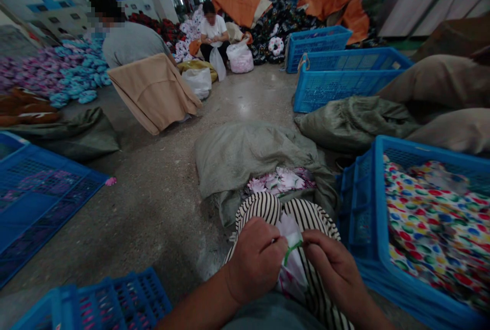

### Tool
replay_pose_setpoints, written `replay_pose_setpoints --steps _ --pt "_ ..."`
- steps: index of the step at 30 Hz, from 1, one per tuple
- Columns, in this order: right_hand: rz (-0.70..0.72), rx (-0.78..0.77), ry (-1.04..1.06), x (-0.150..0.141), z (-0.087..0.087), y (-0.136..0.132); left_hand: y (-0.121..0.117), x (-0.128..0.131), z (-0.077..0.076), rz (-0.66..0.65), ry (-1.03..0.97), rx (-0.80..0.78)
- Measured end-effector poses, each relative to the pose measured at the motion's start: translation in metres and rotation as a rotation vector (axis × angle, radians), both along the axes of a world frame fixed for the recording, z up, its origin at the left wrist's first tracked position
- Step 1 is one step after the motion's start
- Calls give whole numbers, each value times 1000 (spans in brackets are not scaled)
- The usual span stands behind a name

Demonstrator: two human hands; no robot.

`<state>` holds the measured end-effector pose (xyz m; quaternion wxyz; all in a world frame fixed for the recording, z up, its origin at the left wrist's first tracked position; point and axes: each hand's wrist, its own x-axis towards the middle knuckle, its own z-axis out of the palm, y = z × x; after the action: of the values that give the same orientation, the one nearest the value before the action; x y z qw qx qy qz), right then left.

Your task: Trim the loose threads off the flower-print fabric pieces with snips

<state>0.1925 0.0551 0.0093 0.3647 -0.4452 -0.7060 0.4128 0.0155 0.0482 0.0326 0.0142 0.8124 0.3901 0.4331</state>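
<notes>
Over my striped lap, a piece of white and pink printed fabric [294,274] with a green edge hangs between my hands. My left hand [254,256] is closed in a fist on its left side, thumb against the index finger. On the other side, my right hand [333,263] pinches the fabric close to the green edge. The fingertips partly hide where each hand grips. Just past my knees lies a grey-green woven sack [252,151], its mouth turned toward me, with similar white and pink pieces [281,180] inside.
To my right stands a blue crate [377,202] of colourful dotted fabric [432,228]. Blue crates [42,202] also stand at left. A co-worker sits on a chair draped in tan cloth [153,90]; another sits farther back. At right are a person's legs [440,85] beside another sack [356,121].
</notes>
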Motion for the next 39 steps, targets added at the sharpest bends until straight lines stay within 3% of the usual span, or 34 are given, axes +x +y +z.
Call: replay_pose_setpoints --steps 7,11,15,20,23,32,36,39 --pt "-161 -270 203 16 -6 2 2 -6 -6 -73 106 25" --pt "-48 -157 81 27 3 5 4 -9 -3 -123 181 44" --pt "89 21 -142 23 23 10 4 -8 -2 -133 168 13" --pt "377 25 -213 6 42 18 -1 -3 -5 -136 -35 -218" --pt "387 16 -185 2 41 18 -4 0 -7 -132 -182 -333" --pt "320 160 -110 3 16 9 -6 8 -9 -81 -350 -418" --pt "301 -65 62 6 18 6 -5 2 -12 -77 -257 -290" --pt "206 -223 231 13 21 7 -4 -4 -13 -90 -142 -192"
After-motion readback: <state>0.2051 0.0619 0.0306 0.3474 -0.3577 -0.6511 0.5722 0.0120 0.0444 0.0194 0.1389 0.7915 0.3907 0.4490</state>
